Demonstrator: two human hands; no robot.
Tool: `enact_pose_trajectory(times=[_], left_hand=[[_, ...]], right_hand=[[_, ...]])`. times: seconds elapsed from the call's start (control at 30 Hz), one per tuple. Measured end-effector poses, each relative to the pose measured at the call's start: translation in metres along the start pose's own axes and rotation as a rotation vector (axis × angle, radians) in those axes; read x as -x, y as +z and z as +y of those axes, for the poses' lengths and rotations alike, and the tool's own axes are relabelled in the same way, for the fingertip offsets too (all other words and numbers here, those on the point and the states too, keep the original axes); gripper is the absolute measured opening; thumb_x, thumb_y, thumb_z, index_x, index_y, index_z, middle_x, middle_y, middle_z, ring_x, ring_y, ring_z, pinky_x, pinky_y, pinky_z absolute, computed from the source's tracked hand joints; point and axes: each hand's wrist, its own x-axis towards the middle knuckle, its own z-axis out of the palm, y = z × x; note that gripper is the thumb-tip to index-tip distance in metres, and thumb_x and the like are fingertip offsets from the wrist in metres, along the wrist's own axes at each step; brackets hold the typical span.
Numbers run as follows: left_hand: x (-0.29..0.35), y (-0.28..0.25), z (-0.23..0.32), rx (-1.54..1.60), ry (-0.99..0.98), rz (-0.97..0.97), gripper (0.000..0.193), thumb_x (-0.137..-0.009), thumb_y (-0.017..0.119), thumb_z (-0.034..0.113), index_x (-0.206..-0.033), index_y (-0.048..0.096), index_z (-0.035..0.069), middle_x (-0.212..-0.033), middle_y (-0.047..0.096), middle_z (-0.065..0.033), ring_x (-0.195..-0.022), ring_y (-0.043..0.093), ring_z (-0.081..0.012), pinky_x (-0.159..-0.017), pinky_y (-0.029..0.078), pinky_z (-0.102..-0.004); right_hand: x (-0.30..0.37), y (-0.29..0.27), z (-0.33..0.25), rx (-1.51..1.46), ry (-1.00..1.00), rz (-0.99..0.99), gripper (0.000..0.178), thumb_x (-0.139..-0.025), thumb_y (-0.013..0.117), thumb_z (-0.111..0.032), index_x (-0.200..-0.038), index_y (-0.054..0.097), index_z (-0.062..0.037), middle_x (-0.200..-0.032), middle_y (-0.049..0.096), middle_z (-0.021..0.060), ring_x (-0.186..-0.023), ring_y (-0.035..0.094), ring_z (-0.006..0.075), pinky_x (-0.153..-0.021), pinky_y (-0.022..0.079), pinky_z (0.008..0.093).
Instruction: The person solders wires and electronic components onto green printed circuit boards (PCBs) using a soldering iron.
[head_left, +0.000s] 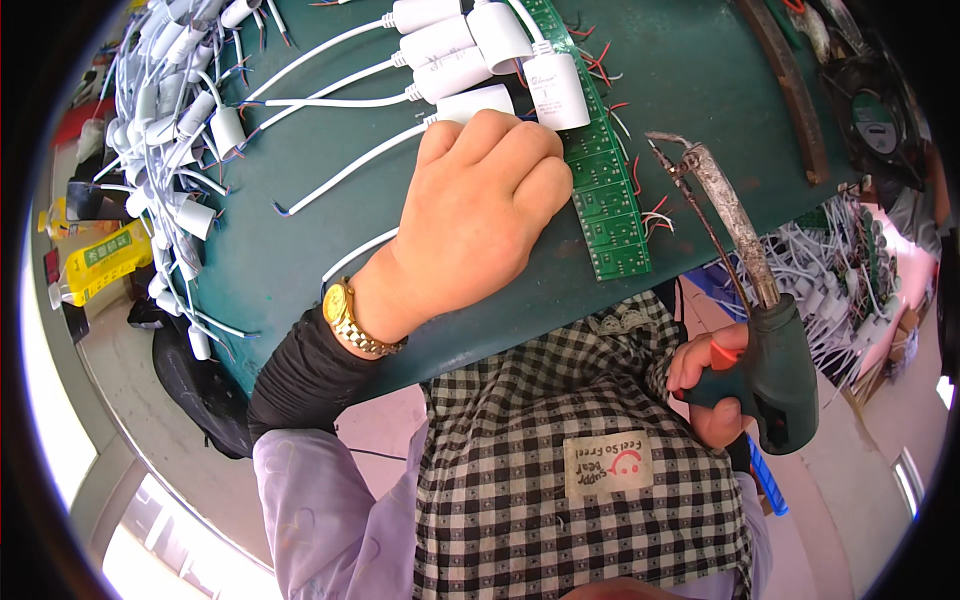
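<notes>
Checked apron (520,430) nearest me. My right hand (692,364) is wrapped around the grip of a dark green soldering gun (785,365), beyond the desk edge; its metal tip points up over the desk (700,65), just right of the board strip, apart from it. My left hand (480,205), gold watch (345,318) on the wrist, is over the desk, back up, fingers curled under; palm side hidden, can't tell how tightly closed or what's inside. One white cable (362,254) shows from beneath that wrist.

Green circuit board strip (612,222) lies right of my left hand, running away from me, red and white wire ends along its right side. White cylinder (478,102) just past my knuckles, partly covered; another white cylinder (557,92) stands over the strip. More cabled ones farther up. Big tangled pile of white cylinders (165,125) on the left.
</notes>
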Motion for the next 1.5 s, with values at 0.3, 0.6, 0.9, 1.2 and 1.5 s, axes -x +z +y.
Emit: enact_pose_trajectory(times=[0.3,0.6,0.9,1.2,1.5], left_hand=[[-0.004,-0.008,0.005,-0.032,0.032,-0.087,0.024,-0.067,0.069,0.006,-0.087,0.056,0.007,-0.096,0.059,-0.0044,-0.084,0.055,-0.0233,-0.074,0.039,-0.0345],[0.029,-0.062,0.011,-0.281,-0.321,-0.251,0.035,-0.071,0.064,0.007,-0.104,0.056,0.003,-0.089,0.052,-0.0094,-0.076,0.056,-0.0249,-0.063,0.048,-0.0346],[0.023,-0.120,-0.097,-0.507,-0.483,-0.093,0.033,-0.070,0.047,-0.010,-0.099,0.057,0.004,-0.098,0.060,-0.0123,-0.090,0.057,-0.0334,-0.074,0.046,-0.0417],[0.064,-0.163,-0.140,-0.373,-0.240,-0.287,0.043,-0.071,0.064,-0.001,-0.111,0.058,0.012,-0.121,0.056,-0.0060,-0.115,0.050,-0.0284,-0.085,0.044,-0.0380],[0.003,-0.150,0.002,-0.005,-0.083,-0.075,0.044,-0.068,0.066,0.004,-0.111,0.058,0.001,-0.094,0.061,-0.0124,-0.080,0.059,-0.0271,-0.078,0.046,-0.0381]], right_hand=[[-0.011,0.014,0.011,-0.152,-0.127,0.156,0.063,-0.090,0.055,-0.044,-0.126,0.031,0.0010,-0.072,0.053,0.0101,-0.055,0.053,0.0191,-0.054,0.047,0.0312],[-0.012,0.016,0.007,-0.203,-0.052,0.176,0.064,-0.089,0.054,-0.048,-0.128,0.031,-0.0016,-0.074,0.053,0.0085,-0.059,0.054,0.0185,-0.057,0.047,0.0325],[-0.002,0.011,0.016,-0.327,-0.129,0.128,0.059,-0.092,0.050,-0.044,-0.128,0.032,-0.0003,-0.076,0.051,0.0095,-0.059,0.053,0.0187,-0.057,0.046,0.0299],[0.000,0.005,0.019,-0.352,-0.163,0.179,0.054,-0.094,0.048,-0.039,-0.128,0.032,0.0001,-0.074,0.051,0.0109,-0.057,0.053,0.0191,-0.055,0.046,0.0309],[-0.002,0.005,0.006,-0.311,-0.043,0.192,0.066,-0.085,0.061,-0.048,-0.125,0.036,-0.0026,-0.074,0.052,0.0098,-0.062,0.053,0.0203,-0.059,0.047,0.0330]])
